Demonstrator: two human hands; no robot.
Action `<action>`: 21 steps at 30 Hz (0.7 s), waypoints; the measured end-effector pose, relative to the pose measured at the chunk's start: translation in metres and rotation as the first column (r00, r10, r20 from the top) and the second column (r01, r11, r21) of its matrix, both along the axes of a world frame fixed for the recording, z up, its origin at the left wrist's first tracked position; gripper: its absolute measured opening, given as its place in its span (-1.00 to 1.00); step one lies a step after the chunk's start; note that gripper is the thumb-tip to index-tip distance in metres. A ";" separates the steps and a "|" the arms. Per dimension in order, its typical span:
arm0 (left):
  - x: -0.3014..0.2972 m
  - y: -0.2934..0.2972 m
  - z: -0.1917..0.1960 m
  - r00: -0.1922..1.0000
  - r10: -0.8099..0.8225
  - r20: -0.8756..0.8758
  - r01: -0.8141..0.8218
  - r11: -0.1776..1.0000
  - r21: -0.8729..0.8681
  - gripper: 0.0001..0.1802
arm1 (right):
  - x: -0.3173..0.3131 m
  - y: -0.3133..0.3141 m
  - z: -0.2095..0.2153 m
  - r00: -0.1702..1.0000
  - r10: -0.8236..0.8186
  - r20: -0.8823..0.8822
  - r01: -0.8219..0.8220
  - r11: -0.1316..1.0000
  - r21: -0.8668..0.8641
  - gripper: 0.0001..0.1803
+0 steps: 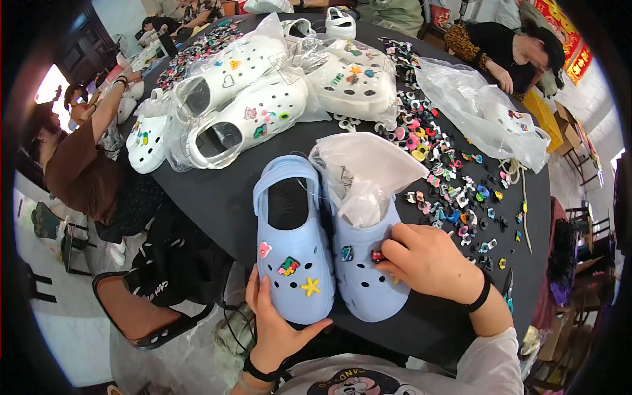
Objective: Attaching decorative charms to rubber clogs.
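Note:
Two light-blue clogs stand side by side at the table's near edge, toes toward me. My left hand [273, 336] grips the toe of the left clog [299, 243], with the thumb under the front and fingers along its outer side. That clog carries a pink charm [264, 249], a multicoloured charm [288, 266] and a yellow starfish charm [310, 286]. Over the right clog [362, 309], my right hand [434, 260] pinches a small red-and-black shoe charm [376, 256] at the upper. Beside it sits a blue-green charm [347, 253]. Fingers partly cover a yellow charm.
Clear plastic [365, 164] fills the right clog's opening. White clogs [263, 115] in bags lie behind. Loose charms [461, 191] spread along the right, near a cord [526, 217] and a teal-handled tool [509, 289]. People work at left and far right; a chair [141, 306] stands left.

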State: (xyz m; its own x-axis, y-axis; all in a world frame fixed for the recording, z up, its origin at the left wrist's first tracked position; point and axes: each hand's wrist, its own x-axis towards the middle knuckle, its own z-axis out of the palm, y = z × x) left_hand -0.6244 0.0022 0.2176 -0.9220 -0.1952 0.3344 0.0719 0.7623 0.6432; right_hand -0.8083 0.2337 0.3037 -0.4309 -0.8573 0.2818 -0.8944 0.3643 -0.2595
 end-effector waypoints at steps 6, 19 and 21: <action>-0.003 0.003 -0.001 1.000 0.007 0.007 -0.007 1.000 -0.009 0.40 | -0.013 0.012 0.006 0.990 0.030 0.136 -0.033 0.999 0.021 -0.78; 0.005 -0.002 -0.005 0.999 0.024 0.025 -0.024 1.000 -0.010 0.42 | -0.037 0.041 0.015 0.922 -0.379 -0.085 0.373 0.924 -0.080 -0.73; 0.004 -0.002 -0.003 0.999 0.031 0.030 -0.030 0.999 -0.030 0.42 | -0.044 0.050 0.015 0.872 -0.458 -0.174 0.469 0.883 0.025 -0.70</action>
State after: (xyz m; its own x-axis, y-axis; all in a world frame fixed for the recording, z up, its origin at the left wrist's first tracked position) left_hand -0.6206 -0.0001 0.2147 -0.9258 -0.2136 0.3120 0.0293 0.7822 0.6223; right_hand -0.8526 0.2838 0.3182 -0.7375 -0.5887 0.3308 -0.6457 0.7583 -0.0901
